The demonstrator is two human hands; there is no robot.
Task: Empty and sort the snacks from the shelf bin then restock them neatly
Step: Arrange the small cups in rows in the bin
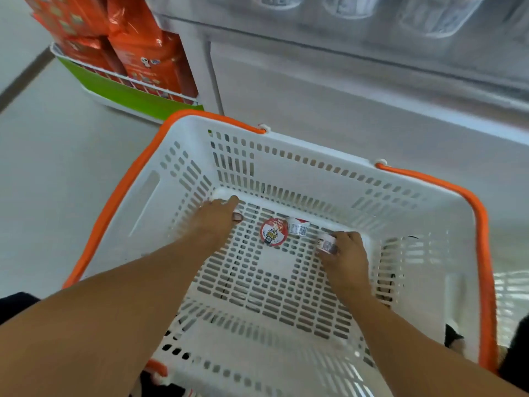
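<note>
Hands reach into our white basket (286, 144): our right hand (347, 255) grips one snack cup (326, 244), our left hand (219, 217) presses flat-fingered; two snacks (273, 232) remain, so restocking appears nearly complete.

A white slotted basket (286, 156) with orange handles held three small snack cups — one (273, 232) lay lid-up, red and white; a second (298, 227) touched it, tipped; a third (326, 244) lay tipped near the right wall.

Both hands (219, 217) (347, 253) outstretched, fingers curled.
</note>
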